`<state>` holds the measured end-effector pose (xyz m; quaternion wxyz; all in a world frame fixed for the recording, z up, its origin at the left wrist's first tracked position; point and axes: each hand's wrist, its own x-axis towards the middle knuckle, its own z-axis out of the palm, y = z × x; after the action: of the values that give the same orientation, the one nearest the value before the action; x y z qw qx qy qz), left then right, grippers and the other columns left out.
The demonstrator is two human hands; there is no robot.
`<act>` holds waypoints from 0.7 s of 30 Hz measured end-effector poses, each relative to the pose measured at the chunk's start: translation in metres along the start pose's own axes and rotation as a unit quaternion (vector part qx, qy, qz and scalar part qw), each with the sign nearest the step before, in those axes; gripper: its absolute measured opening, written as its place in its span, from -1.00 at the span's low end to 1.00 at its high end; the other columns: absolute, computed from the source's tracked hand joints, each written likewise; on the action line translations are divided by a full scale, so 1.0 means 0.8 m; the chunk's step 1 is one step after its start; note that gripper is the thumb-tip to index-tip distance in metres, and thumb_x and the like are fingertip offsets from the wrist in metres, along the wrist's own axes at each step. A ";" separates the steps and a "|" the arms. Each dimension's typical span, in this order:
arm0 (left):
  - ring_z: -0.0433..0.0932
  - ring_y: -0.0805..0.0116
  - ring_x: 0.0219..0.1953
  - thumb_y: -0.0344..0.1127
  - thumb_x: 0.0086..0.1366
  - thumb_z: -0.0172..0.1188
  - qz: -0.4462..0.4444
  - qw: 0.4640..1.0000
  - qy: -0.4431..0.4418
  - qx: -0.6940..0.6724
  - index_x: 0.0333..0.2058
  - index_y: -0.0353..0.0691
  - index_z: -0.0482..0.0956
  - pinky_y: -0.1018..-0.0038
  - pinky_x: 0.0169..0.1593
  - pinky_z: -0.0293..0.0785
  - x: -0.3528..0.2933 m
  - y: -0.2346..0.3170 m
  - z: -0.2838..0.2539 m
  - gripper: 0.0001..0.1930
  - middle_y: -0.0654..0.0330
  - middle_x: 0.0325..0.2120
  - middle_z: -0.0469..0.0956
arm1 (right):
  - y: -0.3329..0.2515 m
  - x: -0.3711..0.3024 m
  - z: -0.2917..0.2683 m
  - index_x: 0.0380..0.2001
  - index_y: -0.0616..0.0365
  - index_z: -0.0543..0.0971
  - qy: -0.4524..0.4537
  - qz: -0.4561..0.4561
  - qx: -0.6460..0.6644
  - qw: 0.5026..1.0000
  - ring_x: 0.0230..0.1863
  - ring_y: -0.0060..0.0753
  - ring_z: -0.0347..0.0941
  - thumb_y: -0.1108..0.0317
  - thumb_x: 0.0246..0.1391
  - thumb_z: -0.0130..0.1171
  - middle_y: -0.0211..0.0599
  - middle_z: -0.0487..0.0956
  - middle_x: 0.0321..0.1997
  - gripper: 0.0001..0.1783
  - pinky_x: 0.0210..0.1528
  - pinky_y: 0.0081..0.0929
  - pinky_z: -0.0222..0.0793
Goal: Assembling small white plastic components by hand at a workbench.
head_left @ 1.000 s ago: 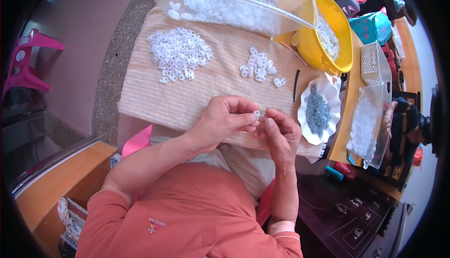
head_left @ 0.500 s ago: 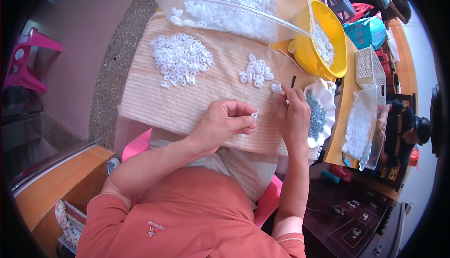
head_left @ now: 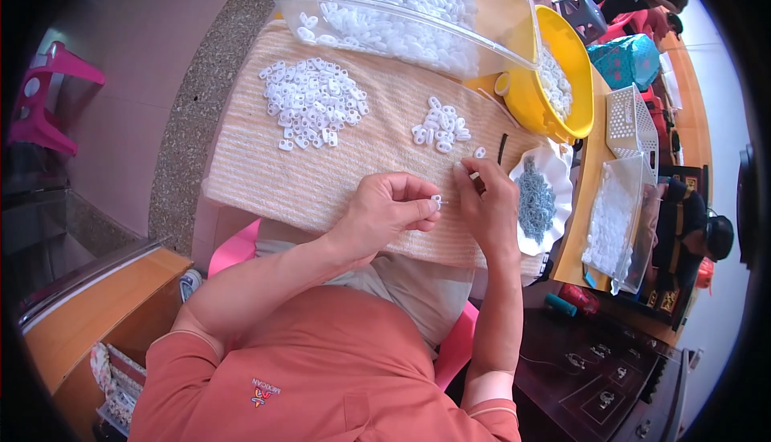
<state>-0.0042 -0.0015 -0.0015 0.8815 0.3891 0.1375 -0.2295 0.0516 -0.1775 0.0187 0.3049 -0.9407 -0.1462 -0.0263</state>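
Note:
My left hand (head_left: pixel 393 205) pinches a small white plastic piece (head_left: pixel 436 199) with a hole, between thumb and fingertips, above the striped cloth (head_left: pixel 265 177). My right hand (head_left: pixel 491 201) is to its right over the cloth, fingers curled together; whatever is at its fingertips is too small or hidden to make out. Just beyond those fingertips lies a single white oval piece (head_left: pixel 479 153). Farther off sit a small group of white oval pieces (head_left: pixel 440 125) and, to the left, a larger heap of white pieces with holes (head_left: pixel 313 103). A thin dark stick (head_left: pixel 503 149) lies near the right hand.
A clear bin (head_left: pixel 393 16) of white pieces stands at the far edge, beside a yellow basin (head_left: pixel 580 81). A white fluted dish (head_left: pixel 560 181) holds grey-blue small parts (head_left: pixel 536 201). Right of it, another table bears a clear tray (head_left: pixel 610 221) and a white basket (head_left: pixel 630 121). Other people are beyond.
My right hand has drawn back left and nearer, toward my left hand. Where two white pieces lay by its fingertips, one now shows. My left hand keeps its pinch in place.

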 end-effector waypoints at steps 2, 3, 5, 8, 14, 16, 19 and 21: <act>0.58 0.46 -0.32 -0.50 0.21 0.20 0.001 1.000 0.004 0.001 -0.20 -0.36 0.52 0.52 -0.18 0.59 0.000 0.000 0.000 -0.82 0.18 -0.35 0.57 | 0.001 -0.006 0.001 -0.29 0.29 0.55 0.004 0.025 0.048 0.999 -0.52 -0.54 0.45 0.49 0.02 0.24 -0.27 0.56 -0.45 -0.83 -0.44 -0.56 0.37; 0.59 0.46 -0.32 -0.49 0.21 0.21 0.001 1.000 0.008 0.002 -0.20 -0.35 0.52 0.52 -0.18 0.59 -0.001 0.000 0.000 -0.82 0.18 -0.34 0.57 | 0.003 -0.009 0.002 -0.28 0.30 0.55 0.007 0.049 0.097 0.994 -0.51 -0.65 0.42 0.50 0.03 0.24 -0.33 0.56 -0.49 -0.83 -0.44 -0.60 0.35; 0.59 0.45 -0.32 -0.49 0.21 0.20 0.001 1.000 0.008 -0.004 -0.20 -0.35 0.52 0.51 -0.18 0.60 -0.001 0.001 0.001 -0.82 0.18 -0.34 0.57 | 0.011 -0.014 0.003 -0.29 0.31 0.55 0.003 0.071 0.144 0.987 -0.49 -0.69 0.40 0.51 0.03 0.24 -0.38 0.55 -0.49 -0.84 -0.44 -0.62 0.35; 0.59 0.45 -0.31 -0.49 0.22 0.20 0.002 1.000 0.008 -0.011 -0.20 -0.35 0.52 0.50 -0.18 0.60 -0.001 0.001 0.001 -0.83 0.18 -0.34 0.57 | 0.012 -0.019 0.001 -0.30 0.29 0.55 0.004 0.056 0.150 0.987 -0.49 -0.66 0.43 0.52 0.03 0.24 -0.39 0.55 -0.48 -0.85 -0.44 -0.60 0.36; 0.59 0.45 -0.31 -0.48 0.22 0.20 0.004 1.000 0.008 -0.013 -0.21 -0.35 0.52 0.51 -0.19 0.60 0.000 0.000 0.000 -0.84 0.18 -0.34 0.57 | 0.009 -0.017 0.002 -0.32 0.21 0.57 0.057 -0.122 -0.095 0.986 -0.45 -0.24 0.53 0.54 -0.05 0.24 -0.23 0.55 -0.43 -0.84 -0.41 -0.42 0.43; 0.59 0.46 -0.31 -0.48 0.22 0.20 0.002 1.000 0.008 -0.013 -0.21 -0.34 0.52 0.51 -0.19 0.60 0.000 0.000 -0.001 -0.84 0.18 -0.34 0.57 | 0.008 -0.018 0.002 -0.34 0.20 0.58 0.071 -0.144 -0.122 0.979 -0.42 -0.15 0.53 0.55 -0.06 0.23 -0.20 0.54 -0.41 -0.85 -0.41 -0.38 0.44; 0.59 0.46 -0.31 -0.48 0.22 0.20 0.004 1.000 0.009 -0.020 -0.20 -0.34 0.52 0.51 -0.19 0.60 0.000 0.000 -0.002 -0.83 0.18 -0.35 0.57 | 0.006 -0.025 -0.002 -0.37 0.21 0.58 0.030 -0.138 -0.105 0.984 -0.39 -0.20 0.54 0.55 -0.06 0.23 -0.22 0.55 -0.38 -0.88 -0.40 -0.40 0.44; 0.59 0.46 -0.32 -0.48 0.22 0.20 0.005 1.000 0.005 -0.019 -0.20 -0.34 0.52 0.52 -0.19 0.60 0.000 0.000 -0.002 -0.83 0.18 -0.35 0.57 | 0.008 -0.028 -0.001 -0.37 0.23 0.58 0.024 -0.103 -0.025 0.994 -0.38 -0.23 0.54 0.56 -0.06 0.23 -0.20 0.56 -0.35 -0.88 -0.39 -0.43 0.43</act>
<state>-0.0041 -0.0006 -0.0026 0.8890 0.3745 0.1443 -0.2205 0.0321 -0.1886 0.0128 0.2801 -0.9272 -0.2341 -0.0841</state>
